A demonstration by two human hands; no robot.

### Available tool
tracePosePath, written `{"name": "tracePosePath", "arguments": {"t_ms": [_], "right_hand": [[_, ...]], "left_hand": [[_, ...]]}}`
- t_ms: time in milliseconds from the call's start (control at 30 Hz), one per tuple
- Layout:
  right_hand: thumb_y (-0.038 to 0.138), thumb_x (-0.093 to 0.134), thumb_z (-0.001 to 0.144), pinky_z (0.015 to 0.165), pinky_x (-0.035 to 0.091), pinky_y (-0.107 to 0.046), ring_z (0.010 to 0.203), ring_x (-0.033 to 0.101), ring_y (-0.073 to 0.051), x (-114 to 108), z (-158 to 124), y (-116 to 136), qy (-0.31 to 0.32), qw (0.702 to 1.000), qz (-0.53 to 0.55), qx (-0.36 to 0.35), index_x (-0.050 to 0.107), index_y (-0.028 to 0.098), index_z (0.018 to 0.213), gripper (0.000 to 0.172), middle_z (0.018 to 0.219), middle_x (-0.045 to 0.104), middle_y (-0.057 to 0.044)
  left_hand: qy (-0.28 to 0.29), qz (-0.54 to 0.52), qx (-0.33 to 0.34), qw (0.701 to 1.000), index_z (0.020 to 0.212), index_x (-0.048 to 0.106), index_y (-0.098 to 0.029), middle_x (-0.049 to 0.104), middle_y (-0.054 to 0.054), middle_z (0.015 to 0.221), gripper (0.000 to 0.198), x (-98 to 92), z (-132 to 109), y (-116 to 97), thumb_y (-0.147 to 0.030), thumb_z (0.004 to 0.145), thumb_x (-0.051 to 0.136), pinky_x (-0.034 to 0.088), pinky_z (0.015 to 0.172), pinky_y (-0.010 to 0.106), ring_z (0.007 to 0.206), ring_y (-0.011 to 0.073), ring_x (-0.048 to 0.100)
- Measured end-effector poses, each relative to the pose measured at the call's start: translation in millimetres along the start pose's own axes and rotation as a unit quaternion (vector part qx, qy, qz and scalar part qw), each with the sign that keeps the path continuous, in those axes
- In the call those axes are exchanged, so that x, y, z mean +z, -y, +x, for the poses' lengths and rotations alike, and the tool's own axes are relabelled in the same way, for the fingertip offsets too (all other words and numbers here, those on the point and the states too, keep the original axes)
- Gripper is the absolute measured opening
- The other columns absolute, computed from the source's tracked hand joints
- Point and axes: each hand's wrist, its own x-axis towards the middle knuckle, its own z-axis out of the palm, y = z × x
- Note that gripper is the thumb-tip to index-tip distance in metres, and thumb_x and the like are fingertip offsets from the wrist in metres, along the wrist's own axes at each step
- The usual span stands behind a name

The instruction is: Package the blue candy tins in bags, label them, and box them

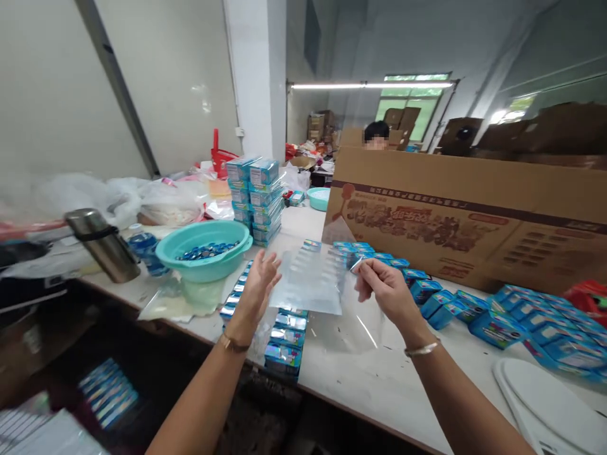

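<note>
My right hand (383, 285) pinches the edge of a clear plastic film (310, 287), which may be a bag; which one, I cannot tell. The film spreads in the air between my hands, over the white table. At its left side, my left hand (257, 287) is raised with its fingers apart and holds nothing. Below the left hand, rows of small blue packs (284, 339) run along the table's front edge. Another line of blue boxes (424, 289) lies beyond and to the right of my right hand.
A turquoise basin (202, 253) of small blue pieces stands left, by a stack of wrapped blue boxes (256, 199), a bottle (146, 248) and a steel flask (105, 245). A large carton (455, 218) blocks the back; a person's head (376, 134) shows behind it. A white scale (552, 404) sits front right.
</note>
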Motion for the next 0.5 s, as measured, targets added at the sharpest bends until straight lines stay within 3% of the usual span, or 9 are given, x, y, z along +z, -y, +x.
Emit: {"name": "tracePosePath", "arguments": {"t_ms": [133,200,267,367,433,500], "right_hand": [[0.057,0.057,0.090,0.047,0.046,-0.022,0.044,0.056,-0.011,13,-40,12,0.120,0.992,0.028,0.010,0.062,0.018,0.081,0.040,0.056,0.062,0.001],[0.056,0.056,0.091,0.047,0.046,-0.023,0.044,0.056,-0.011,18,-50,16,0.161,0.986,0.048,0.008,0.062,0.018,0.080,0.040,0.054,0.061,0.002],[0.056,0.056,0.092,0.047,0.046,-0.023,0.043,0.056,-0.011,21,-56,20,0.179,0.981,0.068,0.003,0.062,0.018,0.080,0.040,0.052,0.059,0.002],[0.055,0.056,0.092,0.047,0.045,-0.022,0.043,0.055,-0.011,25,-63,26,0.175,0.981,0.081,0.003,0.062,0.018,0.081,0.039,0.052,0.060,0.003],[0.054,0.056,0.093,0.048,0.045,-0.022,0.043,0.055,-0.011,28,-68,28,0.179,0.980,0.081,0.006,0.062,0.018,0.081,0.038,0.052,0.060,0.002],[0.053,0.056,0.093,0.049,0.046,-0.023,0.044,0.056,-0.011,31,-73,31,0.194,0.978,0.079,0.004,0.062,0.018,0.080,0.038,0.051,0.059,0.002]], "left_hand": [[-0.008,0.086,0.021,0.996,0.156,0.018,-0.020,0.029,0.022,0.159,0.127,-11.9,-11,-15,-0.058,0.056,0.087,0.029,0.116,0.047,0.147,0.0366,0.027],[0.027,0.123,0.021,0.992,0.155,0.024,-0.022,0.031,0.020,0.159,0.120,-23.8,-22,-17,-0.059,0.059,0.085,0.030,0.115,0.045,0.148,0.0356,0.023],[0.099,0.125,-0.020,0.987,0.151,0.034,-0.020,0.046,0.021,0.149,0.109,-37.7,-34,-17,-0.060,0.062,0.082,0.037,0.110,0.044,0.143,0.0363,0.034],[0.197,0.117,-0.087,0.969,0.140,0.052,-0.018,0.069,0.018,0.118,0.093,-56.2,-54,-14,-0.058,0.062,0.083,0.043,0.100,0.046,0.121,0.0353,0.058],[0.198,0.106,-0.103,0.969,0.135,0.058,-0.020,0.070,0.015,0.114,0.081,-63.3,-67,-8,-0.056,0.065,0.082,0.042,0.101,0.045,0.116,0.0329,0.060],[0.152,0.085,-0.098,0.980,0.135,0.058,-0.023,0.065,0.014,0.128,0.077,-65.6,-80,-2,-0.055,0.068,0.080,0.038,0.105,0.044,0.126,0.0318,0.054]]}}
